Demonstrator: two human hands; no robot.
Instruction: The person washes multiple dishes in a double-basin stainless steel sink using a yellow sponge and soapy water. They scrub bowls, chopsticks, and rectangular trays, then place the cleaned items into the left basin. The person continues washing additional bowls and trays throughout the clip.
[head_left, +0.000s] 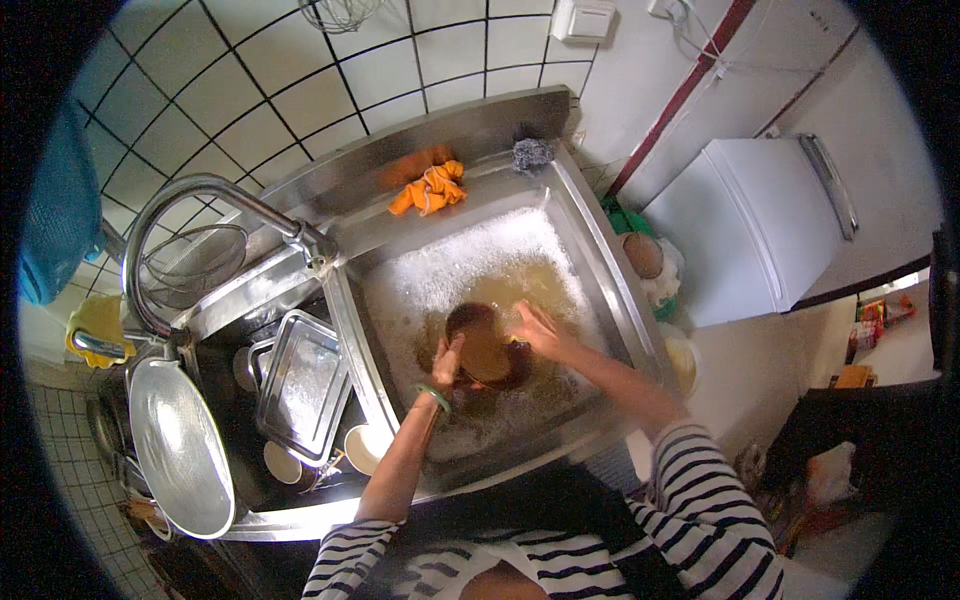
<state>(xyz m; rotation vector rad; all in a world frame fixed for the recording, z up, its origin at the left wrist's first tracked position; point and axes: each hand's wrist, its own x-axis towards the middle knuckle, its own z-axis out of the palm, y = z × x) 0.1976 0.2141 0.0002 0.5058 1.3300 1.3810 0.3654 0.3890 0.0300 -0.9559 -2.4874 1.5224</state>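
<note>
Soapy brownish water with white foam fills the right basin of a stainless steel sink. A dark round vessel, perhaps a bowl or pot, lies partly under the water. My left hand, a green bangle at its wrist, grips the vessel's left edge. Over its right side is my right hand, blurred, with a small yellowish thing at its fingers; its exact hold cannot be made out. The vessel's lower part is hidden by murky water.
Metal trays and cups stand in the left basin under a curved faucet. A large metal wok leans at the left. An orange cloth and a steel-wool scrubber lie on the back ledge. A mesh strainer sits behind the left basin.
</note>
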